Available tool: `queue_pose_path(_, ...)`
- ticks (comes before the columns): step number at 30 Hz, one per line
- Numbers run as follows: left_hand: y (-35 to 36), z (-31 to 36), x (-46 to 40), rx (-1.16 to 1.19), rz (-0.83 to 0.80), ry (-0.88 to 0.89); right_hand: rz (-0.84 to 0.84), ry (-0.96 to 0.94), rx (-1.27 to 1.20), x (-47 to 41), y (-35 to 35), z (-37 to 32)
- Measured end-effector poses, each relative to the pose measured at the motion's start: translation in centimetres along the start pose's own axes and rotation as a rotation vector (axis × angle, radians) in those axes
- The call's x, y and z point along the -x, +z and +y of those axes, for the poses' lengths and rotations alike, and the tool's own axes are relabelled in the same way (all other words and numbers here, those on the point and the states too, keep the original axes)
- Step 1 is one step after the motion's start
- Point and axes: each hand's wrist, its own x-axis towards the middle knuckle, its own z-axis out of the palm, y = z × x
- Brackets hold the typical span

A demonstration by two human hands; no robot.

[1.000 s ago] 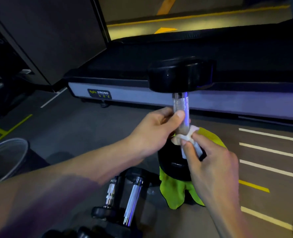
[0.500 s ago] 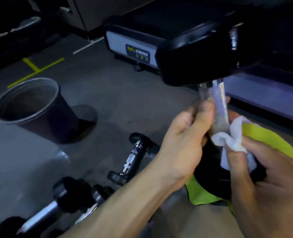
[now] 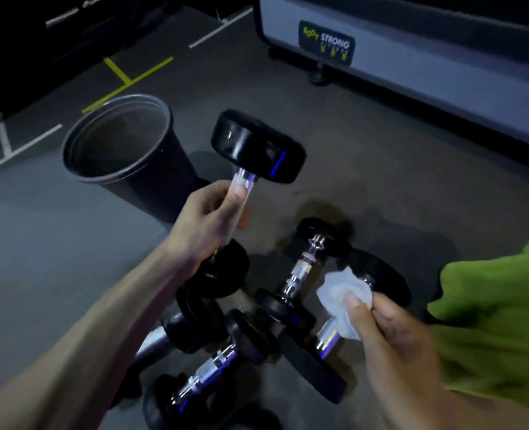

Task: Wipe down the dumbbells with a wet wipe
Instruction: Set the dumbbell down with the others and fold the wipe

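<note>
Two hands busy: your left hand [image 3: 206, 221] grips a raised dumbbell [image 3: 251, 169] by its handle, your right hand [image 3: 393, 333] pinches the wet wipe [image 3: 342, 301].

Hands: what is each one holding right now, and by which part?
Left hand grips the dumbbell by its chrome handle. Right hand pinches the crumpled wet wipe at its lower edge.

Both forearms are bare from the wrists up, with no sleeves, watch or gloves on them. The left hand [image 3: 206, 218] and right hand [image 3: 393, 333] carry no rings. A bright lime-green garment [image 3: 499, 321] shows at the right edge, loosely creased fabric.
</note>
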Motion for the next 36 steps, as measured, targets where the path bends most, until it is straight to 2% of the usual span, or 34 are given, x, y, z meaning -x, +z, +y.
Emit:
queue_pose_path(5, -1.4, -4.8, -2.5, -0.189, -0.002, -0.143, -0.106, 0.177, -0.073, -0.6, 2.9, 1.4)
queue_pose_path(8, -1.0, -8.1, -3.7, -0.263, -0.029, -0.261, -0.039, 0.208, -0.175, -0.9, 4.1, 1.3)
queue_pose_path(12, 0.1, -11.4, -4.2, -0.334, -0.068, -0.358, -0.034, 0.278, -0.234, -1.5, 3.6, 2.0)
queue_pose_path(19, 2.0, -13.0, -4.7, -0.55, -0.162, -0.5, -0.048, 0.15, -0.096, -1.9, 3.1, 2.0)
queue_pose_path(21, 1.8, -11.9, -4.5, -0.678, -0.228, -0.469, -0.079, 0.137, -0.149, -1.8, 3.1, 1.3)
queue_pose_path(23, 1.3, -10.1, -3.3, -0.732, -0.239, -0.365, -0.059, 0.093, -0.164, -1.8, 3.3, 0.6)
queue_pose_path(26, 0.4, -6.3, -0.3, -0.508, -0.193, -0.092, 0.009, 0.002, -0.05, -1.7, 3.2, -0.2)
queue_pose_path(29, 0.2, -2.3, 3.2, -0.231, -0.451, 0.007, -0.077, -0.079, 0.011, -1.7, 2.6, -0.5)
queue_pose_path(31, 0.2, -0.8, 5.3, -0.253, -0.566, 0.046, -0.167, -0.128, 0.073, -1.3, 2.2, -1.0)
queue_pose_path(33, 0.1, -0.4, 6.9, -0.322, -0.54, 0.14, -0.166, -0.166, 0.123, -0.9, 2.2, -1.4)
queue_pose_path(36, -0.3, -0.3, 9.3, -0.419, -0.408, 0.282, -0.132, -0.195, 0.114, 0.3, 2.6, -2.3)
